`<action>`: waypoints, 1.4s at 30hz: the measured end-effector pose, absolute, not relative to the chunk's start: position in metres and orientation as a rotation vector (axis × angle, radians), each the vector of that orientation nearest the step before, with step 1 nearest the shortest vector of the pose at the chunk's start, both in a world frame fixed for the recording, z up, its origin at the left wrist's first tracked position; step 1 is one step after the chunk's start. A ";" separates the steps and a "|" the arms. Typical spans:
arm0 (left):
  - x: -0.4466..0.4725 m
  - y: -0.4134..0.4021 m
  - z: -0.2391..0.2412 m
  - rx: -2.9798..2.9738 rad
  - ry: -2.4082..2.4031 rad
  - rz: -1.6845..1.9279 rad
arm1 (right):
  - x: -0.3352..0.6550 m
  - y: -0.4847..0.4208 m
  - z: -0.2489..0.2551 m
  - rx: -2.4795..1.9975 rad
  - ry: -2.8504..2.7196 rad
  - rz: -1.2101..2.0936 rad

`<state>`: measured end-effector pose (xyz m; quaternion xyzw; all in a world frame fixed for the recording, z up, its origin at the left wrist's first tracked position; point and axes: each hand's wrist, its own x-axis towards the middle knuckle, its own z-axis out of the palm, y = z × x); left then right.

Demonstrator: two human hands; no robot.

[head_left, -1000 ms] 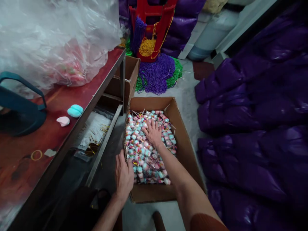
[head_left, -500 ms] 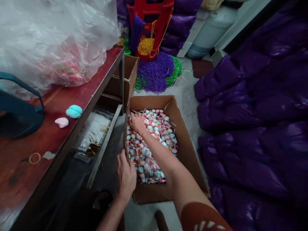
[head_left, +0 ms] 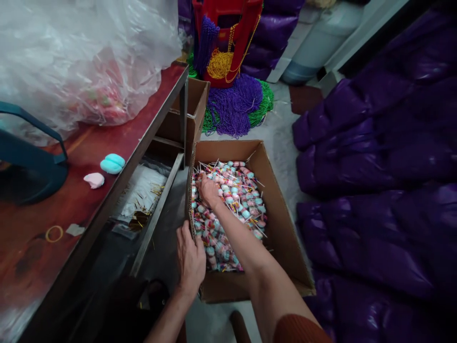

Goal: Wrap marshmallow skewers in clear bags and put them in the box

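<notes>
A brown cardboard box (head_left: 282,238) on the floor holds a heap of wrapped pink and light-blue candies on white sticks (head_left: 237,188). My right hand (head_left: 210,190) reaches into the box near its far left corner, down among the candies. Its fingertips are hidden there, so whether they grip one cannot be made out. My left hand (head_left: 192,257) rests against the outside of the box's left wall near the front, fingers stretched out and holding nothing.
Left stands a red-topped table (head_left: 117,138) with a plastic bag (head_left: 117,62), a blue-green handled object (head_left: 32,157) and two soft pieces. Beyond the box lie purple bead strands (head_left: 235,107) beside a red stool (head_left: 233,38). Purple wrapped bundles (head_left: 357,228) line the right.
My right hand has drawn slightly back and to the right among the candies, and its fingers curl lower. Candies in the middle have shifted. My left hand stays at the box's side.
</notes>
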<state>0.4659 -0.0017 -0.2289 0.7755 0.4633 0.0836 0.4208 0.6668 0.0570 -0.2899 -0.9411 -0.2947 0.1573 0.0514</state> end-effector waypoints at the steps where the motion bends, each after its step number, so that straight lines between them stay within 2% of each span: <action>1: 0.466 -0.001 -0.228 1.947 1.160 0.209 | 0.666 0.058 -0.286 -2.865 -0.894 0.432; 6: 0.466 -0.002 -0.228 1.960 1.165 0.228 | 0.674 0.041 -0.282 -2.789 -1.109 0.206; 11: 0.462 0.000 -0.233 1.974 1.162 0.235 | 0.695 0.013 -0.333 -2.780 -1.155 0.368; 15: 0.459 0.002 -0.236 1.982 1.151 0.257 | 0.700 0.025 -0.363 -2.788 -1.099 0.488; 20: 0.461 0.002 -0.234 1.969 1.167 0.240 | 0.715 0.024 -0.336 -2.747 -1.160 0.448; 25: 0.464 0.004 -0.227 1.976 1.149 0.221 | 0.744 -0.045 -0.301 -2.807 -0.971 0.201; 30: 0.462 0.005 -0.227 1.987 1.154 0.227 | 0.731 -0.107 -0.335 -2.863 -0.794 0.249; 35: 0.462 0.002 -0.231 1.990 1.142 0.249 | 0.728 -0.117 -0.383 -2.849 -0.723 0.335; 38: 0.461 0.001 -0.232 1.983 1.125 0.263 | 0.740 -0.115 -0.383 -2.838 -0.753 0.385; 42: 0.460 0.003 -0.232 1.961 1.129 0.285 | 0.743 -0.107 -0.355 -2.829 -0.835 0.328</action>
